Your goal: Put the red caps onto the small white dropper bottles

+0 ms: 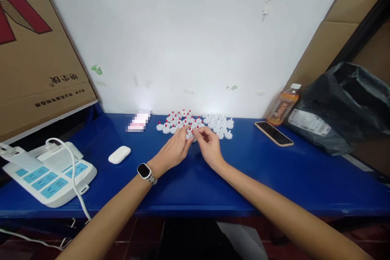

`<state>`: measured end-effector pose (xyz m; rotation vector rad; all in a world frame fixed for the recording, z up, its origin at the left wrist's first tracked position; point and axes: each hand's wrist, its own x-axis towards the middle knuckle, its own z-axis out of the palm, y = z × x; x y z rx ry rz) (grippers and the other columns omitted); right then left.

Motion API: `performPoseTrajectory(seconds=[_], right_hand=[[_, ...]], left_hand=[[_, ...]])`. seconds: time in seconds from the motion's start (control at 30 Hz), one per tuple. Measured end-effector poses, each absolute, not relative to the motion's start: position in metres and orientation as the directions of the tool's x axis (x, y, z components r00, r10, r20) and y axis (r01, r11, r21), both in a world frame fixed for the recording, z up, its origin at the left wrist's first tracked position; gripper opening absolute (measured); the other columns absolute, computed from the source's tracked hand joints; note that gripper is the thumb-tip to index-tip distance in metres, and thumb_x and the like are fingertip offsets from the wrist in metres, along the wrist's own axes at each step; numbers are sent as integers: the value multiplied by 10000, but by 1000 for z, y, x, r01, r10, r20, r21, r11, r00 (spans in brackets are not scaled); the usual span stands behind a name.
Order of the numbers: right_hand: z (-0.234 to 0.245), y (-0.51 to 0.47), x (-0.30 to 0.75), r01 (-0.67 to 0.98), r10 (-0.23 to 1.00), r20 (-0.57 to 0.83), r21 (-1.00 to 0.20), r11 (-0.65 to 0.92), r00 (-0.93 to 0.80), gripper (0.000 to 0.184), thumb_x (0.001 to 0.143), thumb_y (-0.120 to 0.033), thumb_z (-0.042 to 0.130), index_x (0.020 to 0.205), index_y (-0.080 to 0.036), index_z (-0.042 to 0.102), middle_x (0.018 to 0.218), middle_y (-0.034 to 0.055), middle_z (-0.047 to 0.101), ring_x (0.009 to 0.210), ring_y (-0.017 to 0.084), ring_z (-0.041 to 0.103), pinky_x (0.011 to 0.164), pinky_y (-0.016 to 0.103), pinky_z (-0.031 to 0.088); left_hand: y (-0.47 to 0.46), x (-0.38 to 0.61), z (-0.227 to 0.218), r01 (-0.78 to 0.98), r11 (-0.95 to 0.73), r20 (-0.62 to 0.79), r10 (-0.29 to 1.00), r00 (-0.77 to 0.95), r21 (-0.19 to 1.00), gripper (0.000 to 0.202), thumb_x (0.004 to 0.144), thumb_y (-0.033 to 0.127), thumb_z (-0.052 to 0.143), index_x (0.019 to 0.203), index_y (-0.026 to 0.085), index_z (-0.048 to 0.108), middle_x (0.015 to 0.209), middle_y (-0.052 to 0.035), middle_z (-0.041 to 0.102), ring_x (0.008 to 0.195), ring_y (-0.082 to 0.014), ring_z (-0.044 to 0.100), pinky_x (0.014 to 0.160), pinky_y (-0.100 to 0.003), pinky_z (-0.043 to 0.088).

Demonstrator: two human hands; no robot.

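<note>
My left hand, with a watch on its wrist, grips a white nozzle cap between thumb and fingers. My right hand meets it from the right, thumb and forefinger pinched at a small red tip on that cap. Behind the hands stand several white caps with red tips, partly hidden by my fingers. To their right is a cluster of white caps without red tips.
A power strip with cables and a white earbud case lie left on the blue table. At right are a phone, an orange drink bottle and a dark plastic bag. Cardboard leans at left.
</note>
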<state>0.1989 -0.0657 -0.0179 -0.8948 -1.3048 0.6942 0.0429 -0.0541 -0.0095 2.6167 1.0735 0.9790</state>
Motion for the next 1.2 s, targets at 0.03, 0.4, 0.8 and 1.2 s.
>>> performPoseTrajectory(seconds=[0.03, 0.4, 0.8, 1.2], right_hand=[[-18, -65, 199, 27, 857, 497, -867, 498, 136, 300, 875, -472, 665, 759, -198, 629, 759, 0, 614, 680, 129, 532, 672, 272, 449], [6, 6, 238, 174, 869, 494, -853, 491, -31, 196, 783, -335, 694, 779, -207, 545, 681, -14, 636, 621, 135, 599, 612, 260, 467], [0, 127, 240, 851, 947, 316, -482, 208, -53, 145, 739, -78, 617, 827, -164, 694, 847, 75, 738, 756, 180, 656, 715, 259, 474], [24, 30, 296, 897, 937, 332, -374, 236, -107, 204, 906, -314, 578, 997, -177, 698, 806, 51, 721, 727, 168, 637, 667, 247, 415]], left_hand=[[-54, 43, -10, 569, -732, 520, 674, 524, 375, 482, 1051, 375, 328, 1475, 147, 297, 1402, -207, 500, 1293, -298, 525, 1067, -490, 464], [-41, 26, -6, 620, -657, 476, 747, 463, 429, 675, 1002, 455, 470, 1563, 194, 200, 1275, -129, 574, 1188, -269, 570, 1034, -460, 485], [-33, 22, -9, 598, -667, 419, 744, 519, 443, 277, 1030, 349, 378, 1194, 220, 559, 1187, -94, 583, 1130, -244, 559, 975, -431, 487], [-36, 29, -9, 540, -708, 423, 705, 569, 455, 257, 1018, 378, 428, 1169, 232, 576, 1173, -78, 598, 1107, -227, 566, 998, -422, 476]])
